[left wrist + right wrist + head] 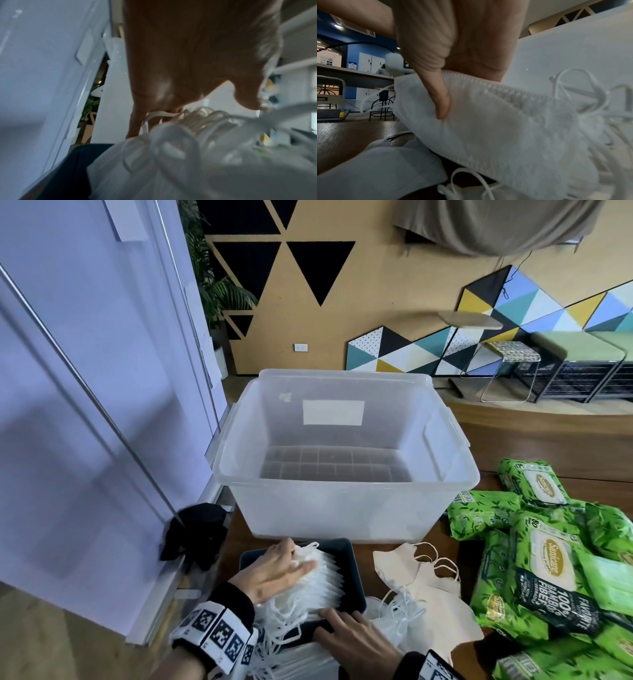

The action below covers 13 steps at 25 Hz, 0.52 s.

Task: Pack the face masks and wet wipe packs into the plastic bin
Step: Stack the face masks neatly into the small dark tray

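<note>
A stack of white face masks [318,580] [171,169] [505,128] lies in a dark tray [352,566] on the table, just in front of the clear plastic bin [342,484], whose floor shows bare. My left hand [291,559] [188,54] holds the stack's far left end, its fingers down among the ear loops. At the near end my right hand [342,628] [453,47] grips the stack, thumb pressed on the outer mask. Beige masks [421,577] lie right of the tray. Several green wet wipe packs [548,570] are piled at the right.
A white door panel [85,405] stands close on the left, with a black object [195,532] at its foot. More white masks [301,659] lie at the table's near edge. Benches and a side table [513,364] stand beyond the table.
</note>
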### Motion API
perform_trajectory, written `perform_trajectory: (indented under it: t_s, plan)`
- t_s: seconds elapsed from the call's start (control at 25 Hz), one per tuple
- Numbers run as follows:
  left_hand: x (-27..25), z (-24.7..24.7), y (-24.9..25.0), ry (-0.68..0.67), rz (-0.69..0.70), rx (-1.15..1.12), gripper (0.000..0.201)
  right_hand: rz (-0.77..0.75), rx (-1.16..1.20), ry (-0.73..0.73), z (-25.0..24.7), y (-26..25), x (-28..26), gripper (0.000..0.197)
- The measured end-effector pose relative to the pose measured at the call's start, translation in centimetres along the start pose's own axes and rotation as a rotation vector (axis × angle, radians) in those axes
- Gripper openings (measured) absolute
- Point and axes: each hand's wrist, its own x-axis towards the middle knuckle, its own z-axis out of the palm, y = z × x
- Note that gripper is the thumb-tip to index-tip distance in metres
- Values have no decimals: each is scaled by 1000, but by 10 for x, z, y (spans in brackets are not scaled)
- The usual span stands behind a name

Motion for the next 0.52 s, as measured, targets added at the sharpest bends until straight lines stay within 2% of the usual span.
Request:
perform_trajectory:
  t_s: [0.04,0.16,0.24,0.32,0.36,0.4,0.44,0.52]
  plan:
    - [-5,2,2,-42,-13,110,113,-5,-15,43,4,0,1,20]
    - [-17,16,1,-69,41,466,116,-29,-94,87,11,3,5,26]
    - [-22,24,-5,-50,50,554,119,-53,-158,78,10,7,2,20]
    - [-26,30,-16,26,81,639,111,-93,-143,35,-3,12,-11,17]
    - [-29,32,-19,16,90,662,108,-120,-133,0,-16,17,-22,19]
    - [-27,37,-26,-2,13,669,105,-152,-144,-18,-37,21,-33,22]
    - [-27,42,-26,71,7,598,98,-172,-142,-50,-64,24,-43,26]
    - [-30,52,-33,213,82,593,73,-151,-77,-120,-110,36,-56,38]
